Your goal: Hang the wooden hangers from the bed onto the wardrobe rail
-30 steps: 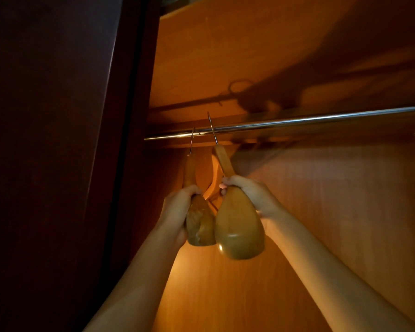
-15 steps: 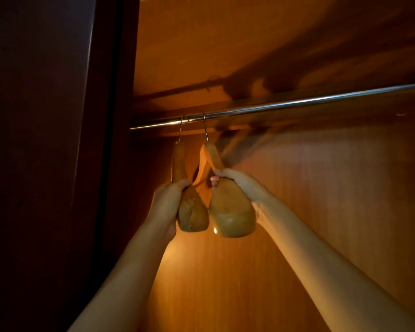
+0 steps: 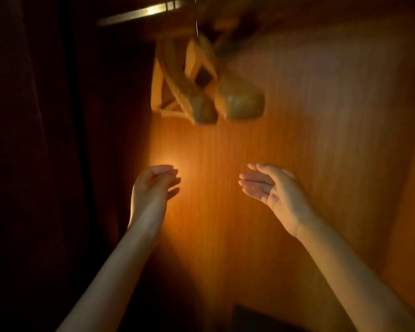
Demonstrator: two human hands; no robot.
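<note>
Two wooden hangers hang side by side from the metal wardrobe rail [image 3: 141,13] at the top of the view, blurred. The left hanger [image 3: 189,101] and the right hanger [image 3: 240,104] show their broad rounded ends toward me. Their thin wire hooks run up to the rail. My left hand [image 3: 153,185] is well below the hangers, fingers relaxed and holding nothing. My right hand [image 3: 271,188] is also below them, palm turned up, fingers loosely spread, holding nothing. Neither hand touches a hanger.
The wardrobe's orange wooden back panel [image 3: 297,116] fills the middle and right. A dark door or side wall [image 3: 34,140] closes off the left. A dark shape [image 3: 254,317] lies at the bottom of the wardrobe.
Both hands have let go of the hangers and dropped down away from them. The view has tilted downward, so the rail now sits at the top edge.
</note>
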